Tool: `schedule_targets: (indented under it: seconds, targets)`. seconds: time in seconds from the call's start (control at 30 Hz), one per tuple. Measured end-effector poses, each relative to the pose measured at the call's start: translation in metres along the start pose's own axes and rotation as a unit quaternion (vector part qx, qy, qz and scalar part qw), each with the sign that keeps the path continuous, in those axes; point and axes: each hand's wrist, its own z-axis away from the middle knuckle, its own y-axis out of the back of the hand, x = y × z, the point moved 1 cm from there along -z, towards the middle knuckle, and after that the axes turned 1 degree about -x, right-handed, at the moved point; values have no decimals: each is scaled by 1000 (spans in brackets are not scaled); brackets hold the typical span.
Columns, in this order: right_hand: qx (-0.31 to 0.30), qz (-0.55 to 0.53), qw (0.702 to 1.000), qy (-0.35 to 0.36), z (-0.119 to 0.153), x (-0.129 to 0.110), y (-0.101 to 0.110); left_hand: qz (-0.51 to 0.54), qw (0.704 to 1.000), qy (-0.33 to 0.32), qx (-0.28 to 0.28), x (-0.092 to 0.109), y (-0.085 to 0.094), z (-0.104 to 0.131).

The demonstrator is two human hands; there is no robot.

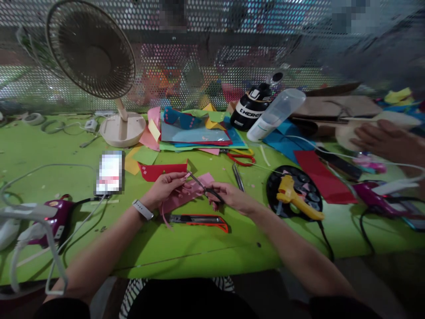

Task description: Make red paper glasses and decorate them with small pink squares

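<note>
Wrapped around the handles of a pair of dark scissors (214, 194), my right hand (230, 197) points their blades up and left. The blade tips reach the fingertips of my left hand (168, 188), which pinch a small pink paper piece (187, 175). Beneath both hands lies a pink paper sheet (175, 201) on the green table. A thin pink strip hangs from its left end. Closer to my body is an orange-and-black utility knife (199, 219). Just behind my left hand stands a folded red paper piece (159, 172) with small pink shapes on it.
A yellow glue gun (294, 195) rests on a black round tray (272, 181) at right. Behind are colored papers (186, 134), a black bottle (247, 110), a clear bottle (277, 115) and a fan (122, 130). Another person's hand (381, 139) is at far right. Cables cross the left side.
</note>
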Motion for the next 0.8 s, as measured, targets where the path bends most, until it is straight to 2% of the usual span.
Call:
schedule_targets:
  seconds: [0.43,0.8]
  targets:
    - [20,11,1000,-7,2,-6,-1,-10,1000,-10,5,-1,2,-2]
    - [7,-9,1000,-5,5,-8,-1,-3,1000,-15,18,3,0,0]
